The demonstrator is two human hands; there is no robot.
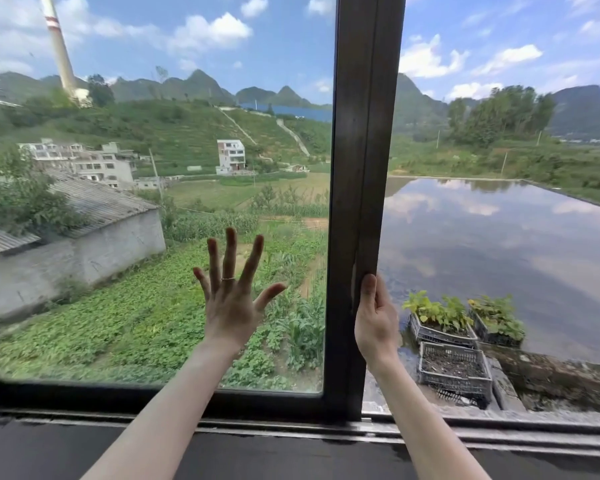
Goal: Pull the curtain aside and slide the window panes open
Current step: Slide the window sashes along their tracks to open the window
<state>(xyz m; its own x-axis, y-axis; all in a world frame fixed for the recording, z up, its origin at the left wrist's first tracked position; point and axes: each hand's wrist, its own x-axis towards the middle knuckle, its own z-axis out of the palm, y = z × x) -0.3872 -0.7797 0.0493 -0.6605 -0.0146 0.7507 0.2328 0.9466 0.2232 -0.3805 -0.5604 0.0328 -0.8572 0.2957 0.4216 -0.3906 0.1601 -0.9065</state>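
Observation:
A sliding window pane (153, 202) with a dark frame fills the left and middle of the view. Its vertical edge stile (364, 168) stands right of centre. To the right of the stile the window is open to the outside. My left hand (231, 296) lies flat on the glass with fingers spread, a ring on one finger. My right hand (374, 317) grips the stile's right edge low down, thumb on the front. No curtain is in view.
The bottom track and dark sill (465, 434) run across the lower view. Outside below the open part sit plastic crates with plants (444, 323) on a ledge beside a flooded field. Buildings and green hills lie beyond the glass.

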